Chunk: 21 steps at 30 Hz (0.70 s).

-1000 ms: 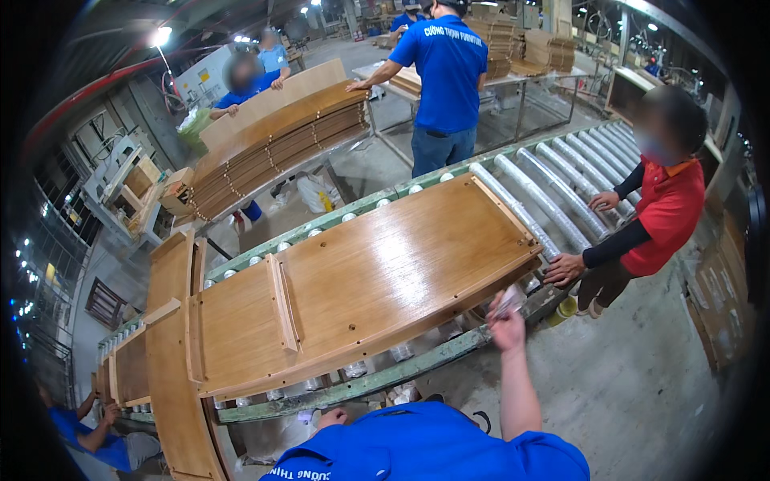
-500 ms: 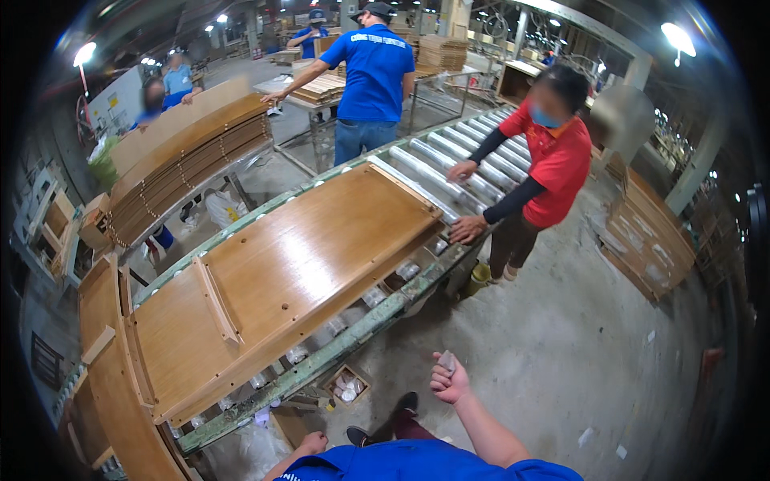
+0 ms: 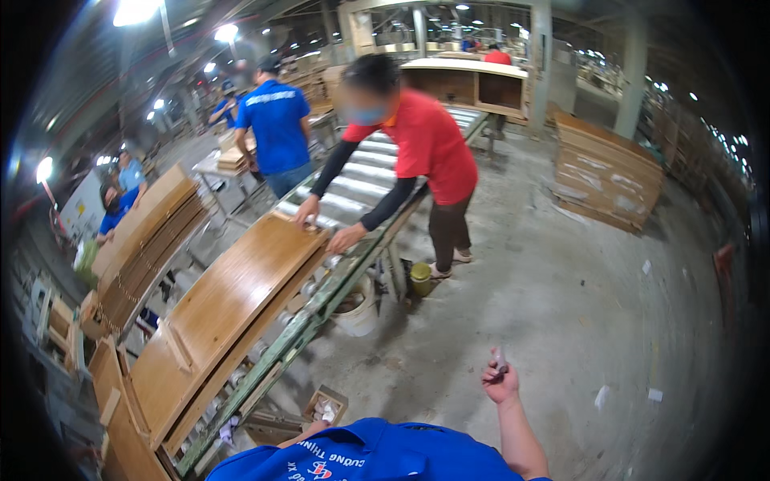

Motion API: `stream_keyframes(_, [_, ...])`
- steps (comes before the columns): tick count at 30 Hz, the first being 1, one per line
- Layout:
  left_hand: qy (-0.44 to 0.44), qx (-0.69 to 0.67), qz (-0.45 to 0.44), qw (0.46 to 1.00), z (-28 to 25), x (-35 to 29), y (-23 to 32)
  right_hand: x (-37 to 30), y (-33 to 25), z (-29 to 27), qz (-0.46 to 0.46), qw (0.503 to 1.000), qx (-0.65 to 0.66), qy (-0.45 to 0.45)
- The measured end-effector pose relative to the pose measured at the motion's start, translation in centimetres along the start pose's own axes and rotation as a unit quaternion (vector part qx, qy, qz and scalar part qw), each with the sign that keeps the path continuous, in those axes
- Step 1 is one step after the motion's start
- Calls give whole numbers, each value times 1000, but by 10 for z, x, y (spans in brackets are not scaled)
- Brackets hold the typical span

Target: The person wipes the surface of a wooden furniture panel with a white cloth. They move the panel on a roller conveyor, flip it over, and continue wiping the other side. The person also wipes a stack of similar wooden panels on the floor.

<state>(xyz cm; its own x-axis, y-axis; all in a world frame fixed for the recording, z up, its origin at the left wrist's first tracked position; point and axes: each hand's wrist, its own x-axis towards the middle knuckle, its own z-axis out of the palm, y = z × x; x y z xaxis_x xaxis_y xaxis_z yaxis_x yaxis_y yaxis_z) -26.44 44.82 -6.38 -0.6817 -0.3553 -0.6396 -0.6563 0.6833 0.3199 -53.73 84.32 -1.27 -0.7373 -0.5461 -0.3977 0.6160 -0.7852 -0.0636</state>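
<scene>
My right hand (image 3: 503, 388) is held out over the concrete floor, its fingers closed around a small, flat greyish piece (image 3: 500, 358) that sticks up past the fingertips. Its exact kind does not show. Of my left hand (image 3: 316, 428) only a little is visible beside my blue shirt, close to a small wooden box (image 3: 335, 399) of crumpled pale pieces; its fingers cannot be made out. Ahead to the left, a long varnished wooden panel (image 3: 233, 280) with cross battens lies on a green-framed roller conveyor (image 3: 297, 341).
A person in red (image 3: 437, 152) leans over the panel's far end with both hands on it. A white bucket (image 3: 357, 309) and a yellowish pot (image 3: 420, 278) stand by the conveyor. Stacked boards (image 3: 609, 172) are at the right; people in blue work behind.
My view has swung to the right. The person in red now bends over the panel's end, both hands at it. My right hand still grips the greyish piece.
</scene>
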Motion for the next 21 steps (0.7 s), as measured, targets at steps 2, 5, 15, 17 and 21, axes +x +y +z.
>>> stream_keyframes(2, [-14, 3, 88, 996, 13, 37, 69, -33, -65, -35, -57, 997, 50, -32])
stream_keyframes(5, [-19, -5, 149, 989, 21, 60, 164, -71, -123, -59, -133, 988, 78, 15])
stream_keyframes(15, [-143, 169, 141, 965, 21, 151, 327, -73, -289, -71, -287, 948, 135, 36])
stream_keyframes(17, [-179, 206, 120, 954, 14, 184, 352, -66, -331, -74, -281, 950, 134, -24])
stream_keyframes(21, [-233, 269, 89, 930, -1, 263, 426, -50, -396, -71, -309, 942, 131, -4])
